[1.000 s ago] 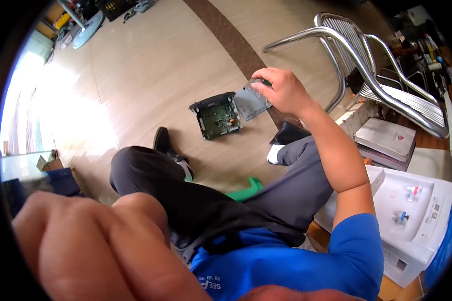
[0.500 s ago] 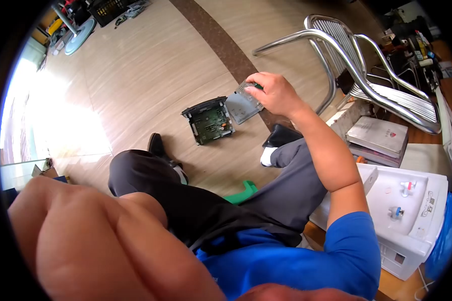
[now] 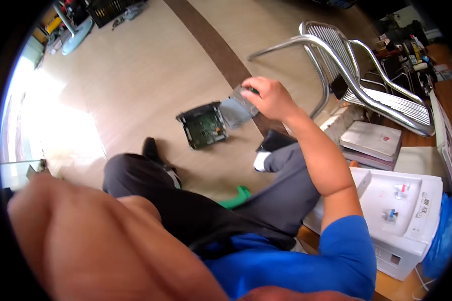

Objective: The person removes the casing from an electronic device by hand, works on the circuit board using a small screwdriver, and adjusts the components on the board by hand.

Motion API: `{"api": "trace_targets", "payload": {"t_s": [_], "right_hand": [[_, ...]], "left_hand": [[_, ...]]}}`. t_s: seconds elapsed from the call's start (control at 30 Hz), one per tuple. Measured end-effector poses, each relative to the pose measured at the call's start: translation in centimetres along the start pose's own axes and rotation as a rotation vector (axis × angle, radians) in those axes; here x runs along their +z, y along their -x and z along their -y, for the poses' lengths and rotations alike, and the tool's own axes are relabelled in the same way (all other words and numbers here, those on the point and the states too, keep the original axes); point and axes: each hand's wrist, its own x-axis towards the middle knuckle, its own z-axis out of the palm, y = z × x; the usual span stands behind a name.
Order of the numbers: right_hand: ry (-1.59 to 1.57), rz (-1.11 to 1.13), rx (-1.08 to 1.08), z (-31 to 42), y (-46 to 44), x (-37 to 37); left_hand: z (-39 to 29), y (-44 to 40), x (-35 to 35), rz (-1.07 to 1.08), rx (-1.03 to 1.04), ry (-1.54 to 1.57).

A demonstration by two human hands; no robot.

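On the floor between my legs lies an opened electronic unit (image 3: 204, 126), a black-framed housing with a green circuit board inside. Beside its right edge is a flat grey metal plate (image 3: 236, 113), its far part paler and rougher. My right hand (image 3: 271, 99) is at the plate's far right end, fingers and thumb curled over it in a grip. A small dark green bit shows under the fingers, too hidden to name. My left arm (image 3: 95, 236) is bent up close to the camera, and its hand is out of frame.
A tubular metal chair (image 3: 336, 70) stands at the right. Nearer me are a book (image 3: 370, 139) and a white water dispenser (image 3: 386, 200) with two taps. A green curved object (image 3: 236, 197) is between my thighs. A black crate (image 3: 105, 11) stands at the far left.
The whole view has shifted slightly. My right hand stays at the plate's far end, and the unit and plate lie much as before. My left arm is blurred by motion.
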Motion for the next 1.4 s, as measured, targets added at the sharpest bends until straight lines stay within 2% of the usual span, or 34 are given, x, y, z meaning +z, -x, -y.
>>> {"api": "trace_targets", "payload": {"t_s": [0.07,0.17,0.33,0.63,1.07,1.3,1.4], "right_hand": [[-0.005,0.05,0.085,0.4,0.2,-0.6],[0.005,0.019,-0.005,-0.4,-0.1,0.1],[0.016,0.049,0.065,0.6,0.1,-0.3],[0.009,0.04,0.028,0.4,0.1,0.0],[-0.005,0.052,0.039,0.3,-0.1,-0.1],[0.017,0.048,0.022,0.3,0.2,0.2],[0.013,0.063,0.036,0.3,0.2,0.3]], "left_hand": [[0.1,-0.4,-0.2,-0.009,-0.004,0.005],[0.0,-0.6,-0.3,0.019,-0.021,0.0],[0.3,-0.9,-0.3,0.037,-0.07,-0.014],[0.1,-2.3,0.3,0.064,-0.159,-0.065],[0.2,0.2,-0.2,0.022,-0.091,-0.011],[-1.7,4.6,-1.9,-0.017,-0.102,0.031],[-0.5,2.9,-0.3,-0.007,-0.047,0.013]]}}
